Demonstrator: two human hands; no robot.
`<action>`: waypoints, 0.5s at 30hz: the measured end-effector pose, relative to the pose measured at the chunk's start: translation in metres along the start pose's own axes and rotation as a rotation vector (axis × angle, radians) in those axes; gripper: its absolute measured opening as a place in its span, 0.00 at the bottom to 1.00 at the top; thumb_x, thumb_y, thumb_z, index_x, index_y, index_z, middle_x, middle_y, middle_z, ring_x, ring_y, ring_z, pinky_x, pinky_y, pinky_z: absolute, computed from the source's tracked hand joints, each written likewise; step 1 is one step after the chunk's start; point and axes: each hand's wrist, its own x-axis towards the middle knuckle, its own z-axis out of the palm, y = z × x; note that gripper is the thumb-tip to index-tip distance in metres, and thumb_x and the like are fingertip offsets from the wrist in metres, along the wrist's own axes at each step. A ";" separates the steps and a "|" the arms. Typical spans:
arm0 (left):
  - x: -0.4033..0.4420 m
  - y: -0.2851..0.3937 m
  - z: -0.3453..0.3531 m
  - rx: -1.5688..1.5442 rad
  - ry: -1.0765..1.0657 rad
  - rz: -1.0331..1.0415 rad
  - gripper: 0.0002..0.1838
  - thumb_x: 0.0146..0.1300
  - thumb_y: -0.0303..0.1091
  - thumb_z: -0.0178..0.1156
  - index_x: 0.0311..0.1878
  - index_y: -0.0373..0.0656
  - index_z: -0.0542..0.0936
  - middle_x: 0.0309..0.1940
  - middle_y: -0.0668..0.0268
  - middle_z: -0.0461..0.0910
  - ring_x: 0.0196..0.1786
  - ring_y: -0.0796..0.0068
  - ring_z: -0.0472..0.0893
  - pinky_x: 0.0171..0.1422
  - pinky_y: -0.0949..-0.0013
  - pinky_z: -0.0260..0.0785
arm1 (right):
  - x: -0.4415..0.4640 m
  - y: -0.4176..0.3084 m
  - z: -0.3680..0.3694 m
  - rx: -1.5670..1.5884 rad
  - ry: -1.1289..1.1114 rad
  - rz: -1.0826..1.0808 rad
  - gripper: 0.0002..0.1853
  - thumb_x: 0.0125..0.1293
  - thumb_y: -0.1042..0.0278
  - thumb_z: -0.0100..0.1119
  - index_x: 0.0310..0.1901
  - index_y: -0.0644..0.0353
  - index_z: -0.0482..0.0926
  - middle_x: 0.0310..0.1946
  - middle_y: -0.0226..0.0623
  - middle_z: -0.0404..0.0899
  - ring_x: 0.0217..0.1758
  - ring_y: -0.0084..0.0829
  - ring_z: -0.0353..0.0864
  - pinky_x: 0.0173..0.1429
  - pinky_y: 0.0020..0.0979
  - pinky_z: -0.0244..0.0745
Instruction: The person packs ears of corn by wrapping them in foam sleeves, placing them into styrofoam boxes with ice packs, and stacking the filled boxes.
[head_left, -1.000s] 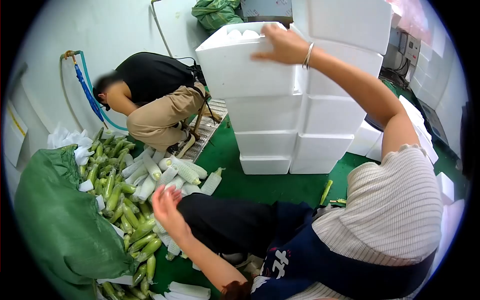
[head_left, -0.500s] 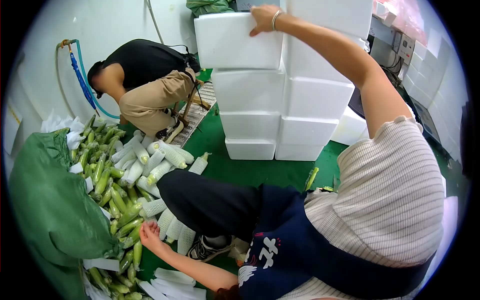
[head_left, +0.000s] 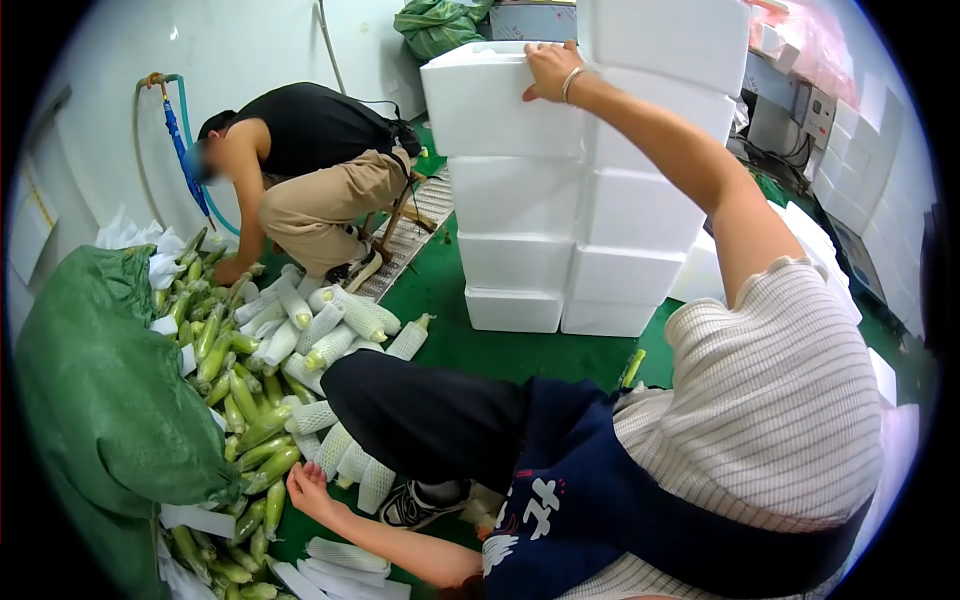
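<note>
My right hand (head_left: pixel 552 74) is at the rim of the top white foam box (head_left: pixel 500 112) of the front stack, thumb on its outer face and fingers over the edge. The box holds something white, mostly hidden by the rim. Low on the left, my left hand (head_left: pixel 308 490) is empty, its fingers loosely extended beside wrapped green corn ears (head_left: pixel 268 428). Corn in white foam nets (head_left: pixel 325 345) lies beyond my knee. More white net sleeves (head_left: pixel 345 555) lie on the floor below my left hand.
A co-worker (head_left: pixel 300 130) sits bent over the far side of the corn heap, one hand in it. A green sack (head_left: pixel 120 390) stands at the left. Further foam boxes (head_left: pixel 645 210) are stacked behind the front stack. A metal grate (head_left: pixel 425 215) lies by the co-worker.
My right hand has come down from above the box onto its rim. My left hand has moved lower, beside the corn. The co-worker's arm now reaches into the heap. The view has shifted.
</note>
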 end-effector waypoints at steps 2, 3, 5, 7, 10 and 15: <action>0.000 -0.004 -0.005 -0.008 0.009 -0.015 0.16 0.65 0.40 0.55 0.47 0.37 0.74 0.37 0.61 0.79 0.38 0.72 0.78 0.43 0.72 0.71 | 0.011 0.017 0.004 -0.007 -0.043 -0.053 0.35 0.41 0.46 0.74 0.47 0.60 0.74 0.45 0.40 0.80 0.53 0.41 0.76 0.61 0.47 0.61; 0.000 -0.007 -0.003 -0.020 0.006 -0.025 0.16 0.65 0.40 0.55 0.47 0.37 0.74 0.36 0.62 0.78 0.38 0.73 0.78 0.43 0.72 0.71 | 0.014 0.018 0.000 0.003 -0.102 -0.067 0.36 0.39 0.47 0.74 0.48 0.60 0.73 0.44 0.41 0.80 0.52 0.42 0.77 0.60 0.46 0.61; -0.003 -0.002 0.002 -0.019 -0.003 -0.033 0.16 0.64 0.40 0.56 0.46 0.37 0.74 0.36 0.62 0.78 0.37 0.72 0.78 0.43 0.72 0.71 | 0.019 0.021 -0.008 0.020 -0.164 -0.091 0.37 0.38 0.48 0.74 0.49 0.61 0.72 0.43 0.43 0.80 0.50 0.43 0.77 0.60 0.45 0.62; 0.011 -0.030 -0.011 -0.040 -0.040 -0.058 0.15 0.63 0.39 0.57 0.46 0.37 0.74 0.35 0.63 0.78 0.35 0.71 0.78 0.42 0.71 0.71 | 0.025 0.020 -0.007 -0.023 -0.160 -0.090 0.38 0.36 0.49 0.75 0.49 0.60 0.73 0.43 0.42 0.80 0.50 0.42 0.77 0.60 0.45 0.62; 0.013 -0.037 -0.016 -0.045 -0.018 -0.062 0.16 0.62 0.38 0.58 0.48 0.38 0.74 0.35 0.62 0.79 0.36 0.70 0.79 0.42 0.70 0.73 | 0.036 0.032 0.004 0.035 -0.216 -0.042 0.38 0.36 0.51 0.75 0.51 0.61 0.73 0.49 0.46 0.76 0.53 0.46 0.73 0.59 0.42 0.67; -0.012 -0.030 -0.016 0.018 0.166 -0.070 0.08 0.59 0.30 0.57 0.41 0.38 0.78 0.33 0.62 0.80 0.35 0.70 0.79 0.40 0.68 0.72 | 0.047 0.026 0.038 0.368 -0.156 -0.110 0.28 0.52 0.57 0.66 0.51 0.64 0.71 0.44 0.46 0.76 0.49 0.40 0.75 0.52 0.41 0.70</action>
